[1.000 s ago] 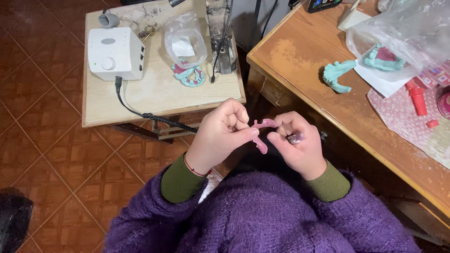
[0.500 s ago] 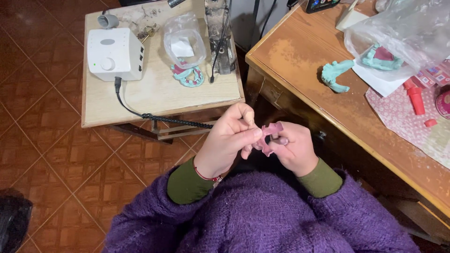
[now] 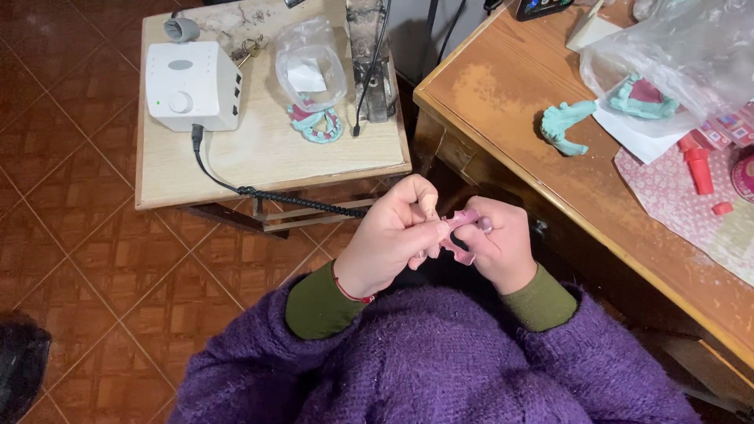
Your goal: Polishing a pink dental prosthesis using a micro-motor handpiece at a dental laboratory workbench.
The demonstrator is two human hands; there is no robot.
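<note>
Both hands meet above my lap over a small pink curved dental plate (image 3: 459,235). My left hand (image 3: 390,237) pinches its left end between thumb and fingers. My right hand (image 3: 500,243) grips its right end, fingers curled round it. Much of the pink piece is hidden between the fingers. Purple knitted sleeves with green cuffs cover both arms.
A small wooden side table (image 3: 267,149) holds a white control box (image 3: 192,85) with a coiled black cable, a clear bag and a teal-and-pink dental cast (image 3: 316,126). The desk (image 3: 503,102) at right carries a teal cast (image 3: 564,126), a plastic bag and red caps.
My hands have closed in on each other and drifted slightly right. The pink piece has been turned between the fingers and is now more covered by them.
</note>
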